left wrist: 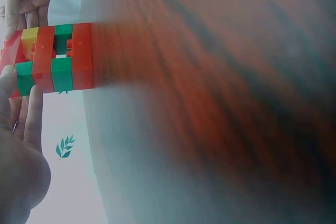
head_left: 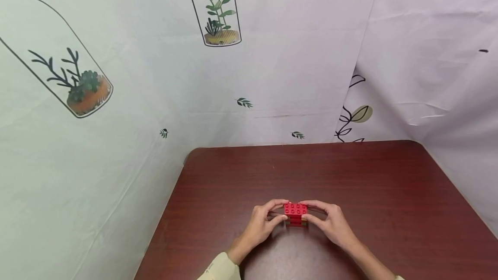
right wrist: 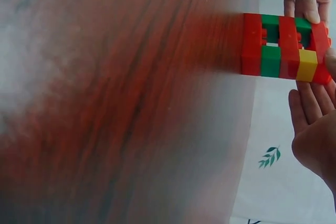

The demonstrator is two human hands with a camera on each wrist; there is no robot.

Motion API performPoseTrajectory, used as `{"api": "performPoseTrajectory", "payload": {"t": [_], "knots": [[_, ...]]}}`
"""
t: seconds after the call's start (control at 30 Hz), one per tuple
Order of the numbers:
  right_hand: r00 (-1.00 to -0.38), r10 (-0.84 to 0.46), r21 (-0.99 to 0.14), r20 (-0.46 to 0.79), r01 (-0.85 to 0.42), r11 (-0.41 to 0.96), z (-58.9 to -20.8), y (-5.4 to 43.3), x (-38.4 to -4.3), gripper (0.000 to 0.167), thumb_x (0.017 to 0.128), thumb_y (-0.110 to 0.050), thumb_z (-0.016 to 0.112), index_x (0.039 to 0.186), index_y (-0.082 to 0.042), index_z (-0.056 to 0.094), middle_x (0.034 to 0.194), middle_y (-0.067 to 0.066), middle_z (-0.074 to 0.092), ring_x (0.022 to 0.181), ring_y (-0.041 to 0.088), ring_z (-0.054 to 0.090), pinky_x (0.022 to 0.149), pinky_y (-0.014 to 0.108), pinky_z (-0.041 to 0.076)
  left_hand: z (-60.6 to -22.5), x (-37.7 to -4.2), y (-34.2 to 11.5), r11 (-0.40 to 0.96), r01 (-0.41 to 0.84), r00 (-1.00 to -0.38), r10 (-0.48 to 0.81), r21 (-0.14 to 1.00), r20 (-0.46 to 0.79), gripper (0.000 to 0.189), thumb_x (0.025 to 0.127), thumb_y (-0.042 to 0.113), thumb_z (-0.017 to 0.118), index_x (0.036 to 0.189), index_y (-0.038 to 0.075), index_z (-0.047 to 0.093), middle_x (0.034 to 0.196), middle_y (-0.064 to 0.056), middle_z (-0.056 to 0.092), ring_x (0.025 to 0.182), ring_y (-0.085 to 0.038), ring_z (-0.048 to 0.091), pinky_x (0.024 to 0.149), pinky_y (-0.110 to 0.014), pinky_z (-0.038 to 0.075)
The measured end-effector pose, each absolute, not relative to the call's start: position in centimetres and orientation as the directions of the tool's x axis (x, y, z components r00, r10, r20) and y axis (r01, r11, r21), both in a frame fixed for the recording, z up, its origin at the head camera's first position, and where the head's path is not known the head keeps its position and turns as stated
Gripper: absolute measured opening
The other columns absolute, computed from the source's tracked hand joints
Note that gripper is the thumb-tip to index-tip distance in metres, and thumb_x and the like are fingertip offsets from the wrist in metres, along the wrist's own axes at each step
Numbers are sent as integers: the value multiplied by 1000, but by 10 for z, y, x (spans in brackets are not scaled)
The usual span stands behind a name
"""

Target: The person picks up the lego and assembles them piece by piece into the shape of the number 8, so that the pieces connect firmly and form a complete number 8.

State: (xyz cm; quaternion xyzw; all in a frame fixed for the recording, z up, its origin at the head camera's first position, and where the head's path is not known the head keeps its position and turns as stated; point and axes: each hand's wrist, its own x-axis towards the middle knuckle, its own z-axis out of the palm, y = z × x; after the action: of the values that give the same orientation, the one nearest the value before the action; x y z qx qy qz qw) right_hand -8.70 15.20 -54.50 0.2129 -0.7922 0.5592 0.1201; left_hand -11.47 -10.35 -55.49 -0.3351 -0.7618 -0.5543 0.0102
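A small tower of toy building bricks stands on the table, with a studded red brick (head_left: 295, 208) on top. From the side, a red base brick (left wrist: 82, 56) and a middle red brick (left wrist: 43, 59) show, separated by small green bricks (right wrist: 271, 61). Between the middle and top red bricks sit a green brick (left wrist: 24, 78) and a yellow brick (right wrist: 307, 65). My left hand (head_left: 260, 224) pinches the left end of the top brick between thumb and fingers. At its right end, my right hand (head_left: 334, 224) holds the brick the same way.
The dark reddish wooden table (head_left: 389, 193) has rounded far corners. Pale cloth walls (head_left: 288, 77) printed with plants and bottles rise close behind it and along both sides.
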Motion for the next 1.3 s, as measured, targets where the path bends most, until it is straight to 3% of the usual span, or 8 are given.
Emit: {"api": "performPoseTrajectory", "payload": {"t": [0.43, 0.63, 0.83, 0.97, 1.1, 1.3], "knots": [[-898, -212, -864, 387, -433, 257, -551, 154, -87, 35, 91, -11, 85, 125, -12, 77, 118, 2, 78, 110, 11, 73, 90, 44, 63, -553, -113, -102, 168, 507, -789, 485, 846, 377, 40, 97, 8, 76, 137, 10, 68, 131, -10, 73, 106, -27, 76, 83, -27, 63], [-908, -213, -892, 361, -402, 204, -557, 156, -86, 39, 92, -8, 83, 129, -4, 74, 124, 6, 77, 113, 10, 72, 92, 46, 62, -554, -108, -102, 254, 487, -807, 498, 836, 318, 40, 97, 10, 77, 136, 5, 68, 126, -14, 74, 98, -20, 78, 83, -21, 61], [-916, -209, -908, 342, -379, 179, -561, 155, -83, 50, 91, -8, 84, 137, 4, 68, 127, 13, 75, 114, 12, 72, 91, 42, 62, -555, -107, -104, 349, 507, -809, 507, 788, 296, 47, 97, 13, 78, 140, -1, 65, 126, -13, 75, 109, -19, 75, 90, -25, 60], [-928, -194, -909, 319, -357, 214, -561, 156, -81, 54, 87, -6, 86, 137, 5, 67, 125, 16, 75, 112, 10, 72, 90, 38, 62, -554, -105, -105, 428, 509, -818, 509, 747, 266, 60, 96, 17, 80, 149, -3, 57, 137, -11, 69, 122, -19, 69, 100, -33, 58], [-931, -220, -898, 293, -347, 270, -561, 157, -80, 58, 87, -7, 87, 139, 7, 66, 126, 21, 73, 112, 17, 73, 89, 38, 63, -550, -101, -104, 485, 448, -853, 482, 751, 197, 70, 96, 18, 80, 156, -2, 49, 148, -9, 61, 133, -19, 61, 108, -34, 52], [-943, -241, -886, 231, -306, 349, -562, 158, -78, 56, 91, -9, 84, 140, 9, 64, 128, 23, 72, 116, 21, 71, 90, 37, 62, -545, -96, -98, 498, 417, -878, 437, 760, 196, 71, 96, 15, 80, 157, -2, 48, 151, -9, 59, 134, -19, 59, 109, -35, 51]]}}
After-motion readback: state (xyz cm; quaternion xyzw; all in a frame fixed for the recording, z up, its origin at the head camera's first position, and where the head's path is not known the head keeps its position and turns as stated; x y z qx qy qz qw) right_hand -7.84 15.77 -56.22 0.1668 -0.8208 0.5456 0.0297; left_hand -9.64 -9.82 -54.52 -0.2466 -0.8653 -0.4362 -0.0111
